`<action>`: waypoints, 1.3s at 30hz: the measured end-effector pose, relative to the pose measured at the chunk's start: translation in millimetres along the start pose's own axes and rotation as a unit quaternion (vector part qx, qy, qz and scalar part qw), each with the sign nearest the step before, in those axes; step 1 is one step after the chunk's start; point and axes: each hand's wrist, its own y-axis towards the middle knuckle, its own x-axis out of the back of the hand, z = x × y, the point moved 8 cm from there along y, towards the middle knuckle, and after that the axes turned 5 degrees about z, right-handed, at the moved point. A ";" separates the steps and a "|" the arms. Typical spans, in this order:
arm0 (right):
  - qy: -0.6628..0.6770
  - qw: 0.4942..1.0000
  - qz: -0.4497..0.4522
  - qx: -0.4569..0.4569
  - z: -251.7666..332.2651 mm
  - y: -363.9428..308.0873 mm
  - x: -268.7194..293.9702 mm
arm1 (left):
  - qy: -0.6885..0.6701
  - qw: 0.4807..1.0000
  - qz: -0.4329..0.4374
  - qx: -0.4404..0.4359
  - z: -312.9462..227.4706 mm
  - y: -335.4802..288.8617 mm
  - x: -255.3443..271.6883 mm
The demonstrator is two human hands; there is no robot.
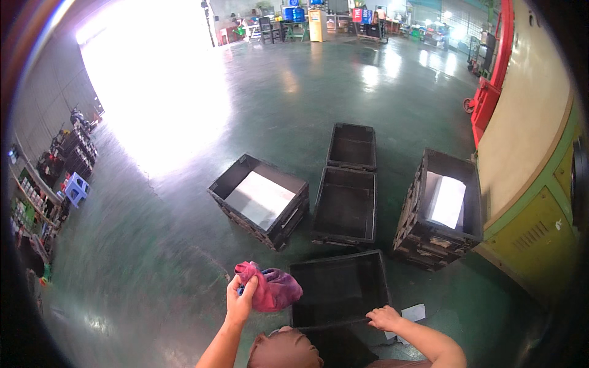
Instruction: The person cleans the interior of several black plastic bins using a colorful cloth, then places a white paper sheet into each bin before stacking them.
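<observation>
Left hand (241,295): clamped on pink-purple cloth (275,291); right hand (384,318): curled at corner of black crate (340,288), cannot tell if gripping

An industrial workshop or factory hall
The wide, glossy green floor (276,104) is lit through a large opening (156,73) at left, with black crates (345,285) set near, a green-and-cream machine (524,236) at right, and tables (297,26) placed far back.

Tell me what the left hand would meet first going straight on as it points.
Beyond the cloth it grips, the left hand would probably meet the leftmost crate, though depth is unclear and it might pass above.
</observation>
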 end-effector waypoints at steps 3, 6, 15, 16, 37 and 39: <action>0.016 0.991 -0.130 0.001 11.9 -18.4 40.5 | 0.028 1.000 0.006 0.012 -8.9 -5.3 5.2; 0.132 0.936 -0.325 -0.003 17.7 -35.6 120.1 | 0.041 0.999 -0.012 0.002 -9.4 -5.2 11.5; 0.628 0.719 -0.077 -0.288 -100.7 -65.0 44.3 | -0.057 0.996 -0.072 0.003 5.1 15.3 19.6; 0.644 0.699 -0.034 -0.308 -94.6 -60.9 29.0 | -0.066 0.994 -0.084 0.004 8.8 15.9 27.1; 0.588 0.771 -0.079 -0.233 -65.7 -58.9 59.6 | -0.049 0.990 -0.127 -0.032 -12.0 15.5 50.2; 0.508 0.846 -0.059 -0.150 -51.3 -58.8 103.9 | -0.032 0.989 -0.136 -0.052 -21.3 19.7 54.1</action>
